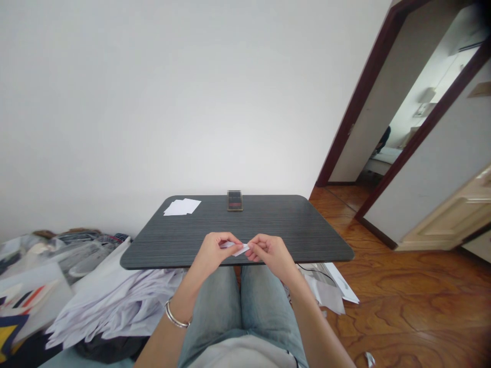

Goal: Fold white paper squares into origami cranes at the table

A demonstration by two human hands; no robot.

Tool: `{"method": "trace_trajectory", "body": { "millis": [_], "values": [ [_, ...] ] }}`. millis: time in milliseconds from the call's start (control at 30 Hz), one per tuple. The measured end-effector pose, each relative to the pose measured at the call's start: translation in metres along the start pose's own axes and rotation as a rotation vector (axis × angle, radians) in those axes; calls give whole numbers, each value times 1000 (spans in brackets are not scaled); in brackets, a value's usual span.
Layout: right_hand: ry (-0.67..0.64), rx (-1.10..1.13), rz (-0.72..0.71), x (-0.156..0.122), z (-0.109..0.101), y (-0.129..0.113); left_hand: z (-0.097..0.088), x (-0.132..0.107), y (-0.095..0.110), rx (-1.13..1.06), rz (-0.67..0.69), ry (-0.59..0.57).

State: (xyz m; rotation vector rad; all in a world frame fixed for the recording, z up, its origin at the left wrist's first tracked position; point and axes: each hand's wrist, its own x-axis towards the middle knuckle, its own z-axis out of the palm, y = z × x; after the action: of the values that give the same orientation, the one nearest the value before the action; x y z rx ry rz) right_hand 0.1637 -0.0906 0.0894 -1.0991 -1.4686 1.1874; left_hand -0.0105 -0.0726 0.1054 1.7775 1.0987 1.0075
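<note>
A small piece of white paper [241, 250], seemingly folded, is held between both hands just above the near edge of the dark table [268, 220]. My left hand [215, 250] pinches its left part between thumb and fingers. On the other side, my right hand [269, 251] grips the paper's right end with thumb and forefinger. Fingers cover much of the paper, so its full shape cannot be made out. Several loose white sheets [181, 207] lie overlapping at the table's far left corner.
A phone-like device [235, 200] stands at the table's back edge by the white wall [230, 102]. Heaped clothes and white fabric [115, 301] lie left of the table. Papers [326, 289] sit below its right side. A doorway [368, 128] opens at right, above a wooden floor [414, 301].
</note>
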Motion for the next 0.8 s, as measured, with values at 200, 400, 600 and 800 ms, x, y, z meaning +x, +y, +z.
{"method": "trace_trajectory", "body": {
  "millis": [200, 400, 600, 800],
  "values": [
    [30, 102, -13, 2, 1, -1, 8, -1, 2, -260, -108, -17],
    [34, 247, 13, 1, 1, -4, 12, -3, 5, -254, -53, 98],
    [54, 217, -5, 0, 4, -5, 14, -5, 4, -47, 60, 165],
    [20, 264, 31, 1, 2, -5, 13, -6, 6, 92, 139, 180]
  ]
}}
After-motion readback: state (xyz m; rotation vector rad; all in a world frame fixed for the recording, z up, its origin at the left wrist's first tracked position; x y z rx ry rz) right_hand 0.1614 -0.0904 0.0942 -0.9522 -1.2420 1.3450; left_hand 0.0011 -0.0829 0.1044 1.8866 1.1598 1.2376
